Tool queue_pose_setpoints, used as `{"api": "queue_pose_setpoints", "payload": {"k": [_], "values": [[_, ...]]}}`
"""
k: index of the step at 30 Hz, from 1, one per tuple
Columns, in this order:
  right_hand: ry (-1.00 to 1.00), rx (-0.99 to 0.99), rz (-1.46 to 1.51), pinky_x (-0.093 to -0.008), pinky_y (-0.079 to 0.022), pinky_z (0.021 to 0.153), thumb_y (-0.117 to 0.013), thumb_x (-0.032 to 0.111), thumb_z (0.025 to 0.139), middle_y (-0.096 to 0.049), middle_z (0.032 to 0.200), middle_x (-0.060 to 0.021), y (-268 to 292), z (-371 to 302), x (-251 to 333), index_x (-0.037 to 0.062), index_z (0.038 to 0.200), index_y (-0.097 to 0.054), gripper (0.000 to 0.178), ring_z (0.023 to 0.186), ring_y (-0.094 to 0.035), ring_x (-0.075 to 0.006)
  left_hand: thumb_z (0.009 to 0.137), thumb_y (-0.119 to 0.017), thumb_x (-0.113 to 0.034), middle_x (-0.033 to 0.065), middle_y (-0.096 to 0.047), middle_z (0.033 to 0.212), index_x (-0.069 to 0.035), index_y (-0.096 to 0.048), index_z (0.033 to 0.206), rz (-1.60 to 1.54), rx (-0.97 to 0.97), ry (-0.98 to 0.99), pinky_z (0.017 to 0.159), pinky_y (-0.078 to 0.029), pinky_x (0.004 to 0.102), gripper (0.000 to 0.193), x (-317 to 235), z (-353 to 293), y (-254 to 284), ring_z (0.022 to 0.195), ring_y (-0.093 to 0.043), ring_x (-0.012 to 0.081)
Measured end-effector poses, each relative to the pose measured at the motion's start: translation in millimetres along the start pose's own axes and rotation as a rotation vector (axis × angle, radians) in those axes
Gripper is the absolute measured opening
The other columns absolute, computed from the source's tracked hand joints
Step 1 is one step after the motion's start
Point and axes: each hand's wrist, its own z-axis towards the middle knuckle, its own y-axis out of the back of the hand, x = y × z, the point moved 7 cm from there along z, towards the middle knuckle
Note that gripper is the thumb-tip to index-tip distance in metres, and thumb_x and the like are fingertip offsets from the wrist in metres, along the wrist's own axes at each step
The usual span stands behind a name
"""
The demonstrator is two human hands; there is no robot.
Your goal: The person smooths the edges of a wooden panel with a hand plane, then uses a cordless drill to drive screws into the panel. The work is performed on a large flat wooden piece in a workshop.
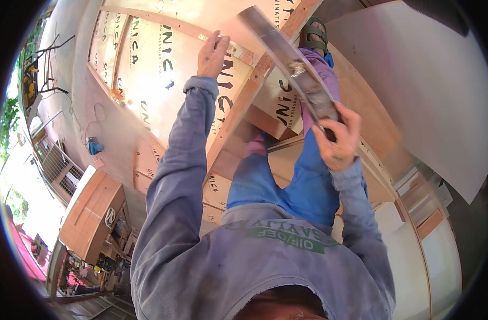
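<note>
Grey sweatshirt (201, 266), bearing green print across the chest, fills the lower part of the head view, nearest the camera. Both forearms reach forward from it.

Right hand (339, 136): fingers curled round the near end of a metal tool (270, 37), grip closed. The tool is long, narrow and shiny, slanting from the hand up and to the left; it passes in front of the right lower leg and the diagonal rail (236, 114). Its outline is smeared by motion blur, so its exact kind cannot be confirmed.

Left hand (212, 57): well apart from the tool, fingers partly bent, over or just beside the cross rail (172, 25). Whether it touches or grips that rail cannot be told.

Wooden rails run over printed panels (148, 58), forming a frame. Blue trousers (308, 176) are seen between the forearms; a dark sandal (314, 34) is worn on the right foot.

To the right, a large white sheet (420, 80) lies beside a brown panel (366, 98). To the left, a blue power tool (94, 145) rests on the floor (121, 176), near a wooden box (89, 213). Farther off stands a black stand (49, 64).
</note>
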Motion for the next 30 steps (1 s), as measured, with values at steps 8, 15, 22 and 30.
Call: {"api": "queue_pose_setpoints", "payload": {"k": [8,15,22,30], "values": [[0.25,0.228,-0.093,-0.0434,-0.058,0.092,-0.077,-0.001,0.07,-0.058,0.123,-0.02,-109,-1,-28,0.0091,0.117,-0.068,0.049,0.116,-0.065,-0.0386,0.085,-0.071,-0.063,0.0318,-0.008,0.166,0.011,-0.007,0.159,0.28,-0.359,0.264,0.125,-0.02,0.0462,0.122,37,-15,-25,0.154,-0.013,0.0446],[0.097,0.313,-0.109,-0.0445,-0.058,0.086,-0.064,-0.006,0.076,-0.055,0.125,-0.0189,-116,5,-9,0.0176,0.136,-0.061,0.064,0.106,-0.064,-0.0382,0.089,-0.066,-0.04,0.0299,0.001,0.169,0.01,-0.007,0.16,0.125,-0.404,0.027,0.127,-0.012,0.0432,0.105,18,-12,-45,0.157,-0.004,0.0423],[0.11,0.294,-0.152,-0.0436,-0.058,0.086,-0.067,-0.005,0.077,-0.056,0.133,-0.0177,-144,31,-5,0.016,0.139,-0.06,0.065,0.108,-0.066,-0.0378,0.089,-0.064,-0.038,0.0336,0.003,0.167,0.008,-0.009,0.16,0.258,-0.387,0.054,0.126,-0.008,0.0531,0.1,27,28,-24,0.156,0.001,0.0501],[0.021,0.316,-0.234,-0.0469,-0.057,0.087,-0.06,-0.004,0.078,-0.055,0.132,-0.0192,-158,49,-2,0.0191,0.135,-0.062,0.062,0.111,-0.06,-0.0388,0.09,-0.065,-0.041,0.0346,-0.001,0.166,0.008,-0.013,0.16,0.312,-0.419,0.054,0.125,-0.008,0.058,0.1,19,40,-24,0.154,0.003,0.0529]]}}
